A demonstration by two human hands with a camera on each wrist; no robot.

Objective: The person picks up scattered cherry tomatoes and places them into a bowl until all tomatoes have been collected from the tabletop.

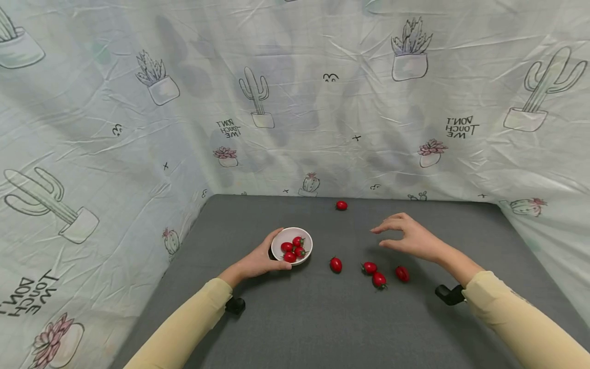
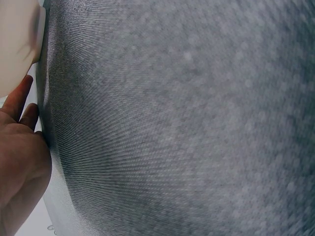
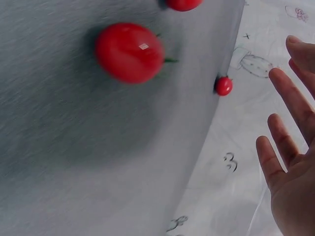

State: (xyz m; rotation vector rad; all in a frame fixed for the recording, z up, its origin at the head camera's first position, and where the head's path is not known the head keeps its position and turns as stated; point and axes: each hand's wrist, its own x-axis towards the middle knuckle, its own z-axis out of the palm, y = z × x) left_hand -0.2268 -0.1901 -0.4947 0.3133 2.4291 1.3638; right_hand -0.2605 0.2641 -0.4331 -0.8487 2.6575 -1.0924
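Observation:
My left hand (image 1: 259, 262) grips a small white bowl (image 1: 288, 234) from its left side, thumb at the near rim and fingers round the far side. Several red cherry tomatoes (image 1: 289, 257) with green stems lie in the bowl. In the left wrist view, fingertips rest against the pale wall of the bowl (image 2: 17, 44). Raised over the right part of the table, my right hand (image 1: 412, 238) holds nothing, its fingers loosely extended and spread. Below and nearer than it, a pair of tomatoes (image 1: 379, 280) and a single tomato (image 1: 402, 273) lie on the cloth.
One more tomato (image 1: 336, 264) lies right of the bowl, and another tomato (image 1: 341, 205) sits near the far table edge. Dark grey cloth covers the table (image 1: 295, 323). A cactus-printed curtain (image 1: 295, 102) hangs behind the table and along its sides.

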